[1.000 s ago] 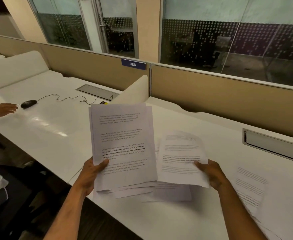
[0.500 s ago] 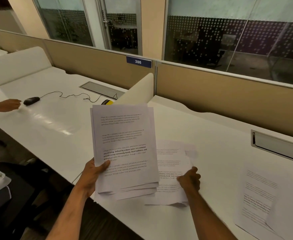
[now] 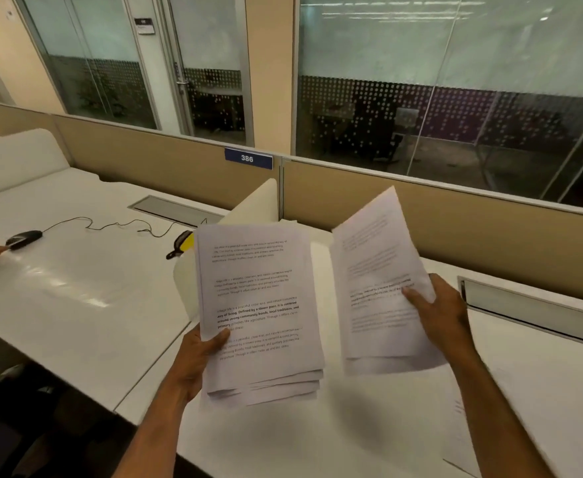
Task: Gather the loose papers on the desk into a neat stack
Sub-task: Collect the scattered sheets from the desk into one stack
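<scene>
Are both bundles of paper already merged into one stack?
No: the left hand holds the thick stack while the right hand holds separate sheets apart from it.

Both forearms bare, no sleeves, watch or rings visible.

Blue plate (image 3: 248, 158) on top edge of partition (image 3: 166, 167): white digits "386".

Paper stack (image 3: 259, 305), below and just right of plate: printed paragraphs. Bold lines partly legible: "way of living. Defined by a slower pace, it is centered around strong community bonds, local traditions, and primary". Rest too small.

Sheets (image 3: 379, 288) right of stack: print blurred, unreadable.

Door sign (image 3: 143, 25), upper left of plate: illegible.
</scene>
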